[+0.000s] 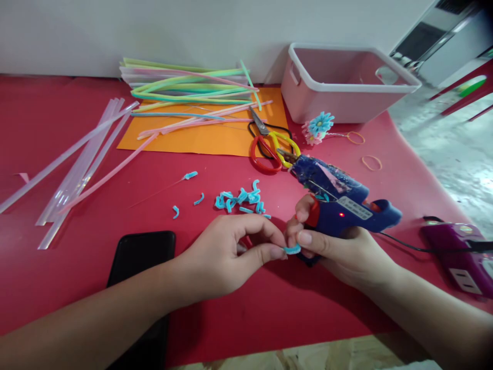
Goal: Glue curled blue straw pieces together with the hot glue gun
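My right hand is wrapped round the handle of a dark blue hot glue gun, its red light lit and its nozzle pointing up and left. Between the thumb and fingertips of my left hand is a short, slightly curved piece of blue pipe cleaner. My right thumb lies close to that piece's other end; whether it touches is hard to make out. Just beyond my hands lies a loose pile of cut blue pipe cleaner pieces. A wire with a blue fuzzy tip rests farther left.
Scissors with red and yellow handles lie across an orange sheet, near bundled pipe cleaners. Clear glue sticks are at left, a black phone under my left forearm. A pink bin, flower and purple power strip stand right.
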A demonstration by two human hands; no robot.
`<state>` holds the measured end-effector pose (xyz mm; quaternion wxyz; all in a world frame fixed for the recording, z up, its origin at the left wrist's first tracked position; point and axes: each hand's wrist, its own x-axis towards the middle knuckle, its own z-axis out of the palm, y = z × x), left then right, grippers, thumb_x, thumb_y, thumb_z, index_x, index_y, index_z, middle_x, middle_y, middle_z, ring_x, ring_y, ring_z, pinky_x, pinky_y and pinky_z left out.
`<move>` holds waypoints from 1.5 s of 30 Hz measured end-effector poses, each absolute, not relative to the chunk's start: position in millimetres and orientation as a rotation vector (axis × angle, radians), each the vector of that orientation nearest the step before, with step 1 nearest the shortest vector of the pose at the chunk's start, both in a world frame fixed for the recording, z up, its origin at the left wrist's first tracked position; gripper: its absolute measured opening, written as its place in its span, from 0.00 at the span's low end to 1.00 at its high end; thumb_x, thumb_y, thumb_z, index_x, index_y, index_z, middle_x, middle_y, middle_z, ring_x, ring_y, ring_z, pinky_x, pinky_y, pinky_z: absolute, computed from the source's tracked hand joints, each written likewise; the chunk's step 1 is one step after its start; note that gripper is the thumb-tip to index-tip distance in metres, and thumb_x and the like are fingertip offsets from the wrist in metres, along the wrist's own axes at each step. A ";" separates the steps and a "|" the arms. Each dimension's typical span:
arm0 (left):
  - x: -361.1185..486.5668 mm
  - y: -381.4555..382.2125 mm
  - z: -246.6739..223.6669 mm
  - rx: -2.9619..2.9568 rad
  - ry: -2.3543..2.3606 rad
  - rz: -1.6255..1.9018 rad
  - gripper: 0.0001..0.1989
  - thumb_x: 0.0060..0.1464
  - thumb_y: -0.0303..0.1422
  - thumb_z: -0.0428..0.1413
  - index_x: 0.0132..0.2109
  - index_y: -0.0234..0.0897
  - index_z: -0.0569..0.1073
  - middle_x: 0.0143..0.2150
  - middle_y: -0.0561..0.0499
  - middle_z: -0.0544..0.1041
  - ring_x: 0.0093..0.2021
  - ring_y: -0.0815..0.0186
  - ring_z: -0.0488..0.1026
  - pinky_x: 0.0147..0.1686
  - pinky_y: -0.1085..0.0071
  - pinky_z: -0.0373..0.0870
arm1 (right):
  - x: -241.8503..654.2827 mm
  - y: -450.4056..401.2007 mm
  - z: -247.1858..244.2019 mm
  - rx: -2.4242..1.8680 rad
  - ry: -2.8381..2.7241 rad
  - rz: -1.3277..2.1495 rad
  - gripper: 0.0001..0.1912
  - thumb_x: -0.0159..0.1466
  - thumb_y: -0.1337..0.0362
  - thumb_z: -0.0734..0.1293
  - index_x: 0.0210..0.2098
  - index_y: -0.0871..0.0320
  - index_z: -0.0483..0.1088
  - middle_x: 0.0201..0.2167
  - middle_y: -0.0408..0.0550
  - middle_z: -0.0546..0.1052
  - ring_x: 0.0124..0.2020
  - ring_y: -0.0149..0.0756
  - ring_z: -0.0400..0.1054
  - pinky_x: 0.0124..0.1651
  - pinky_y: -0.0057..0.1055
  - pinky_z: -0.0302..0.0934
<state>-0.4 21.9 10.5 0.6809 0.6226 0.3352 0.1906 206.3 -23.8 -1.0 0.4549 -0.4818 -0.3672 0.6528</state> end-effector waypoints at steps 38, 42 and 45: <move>-7.8 27.2 6.5 0.817 0.724 0.807 0.10 0.54 0.37 0.69 0.34 0.37 0.78 0.31 0.55 0.81 0.22 0.78 0.63 0.25 0.79 0.61 | 221.0 -33.1 8.2 -1.336 -1.936 0.378 0.11 0.57 0.74 0.68 0.32 0.51 0.66 0.22 0.35 0.70 0.16 0.25 0.60 0.23 0.26 0.61; -7.3 26.7 8.2 0.817 0.722 0.801 0.11 0.53 0.38 0.69 0.33 0.37 0.77 0.31 0.54 0.81 0.23 0.77 0.63 0.24 0.78 0.60 | 220.5 -34.6 7.6 -1.357 -1.921 0.403 0.11 0.57 0.73 0.68 0.33 0.50 0.65 0.21 0.36 0.69 0.18 0.27 0.63 0.25 0.27 0.63; -6.8 27.0 8.9 0.819 0.726 0.786 0.13 0.52 0.39 0.70 0.33 0.36 0.77 0.31 0.53 0.80 0.23 0.76 0.64 0.24 0.78 0.60 | 220.2 -34.9 8.2 -1.393 -1.930 0.404 0.10 0.58 0.71 0.68 0.33 0.50 0.65 0.21 0.37 0.70 0.17 0.29 0.63 0.24 0.28 0.63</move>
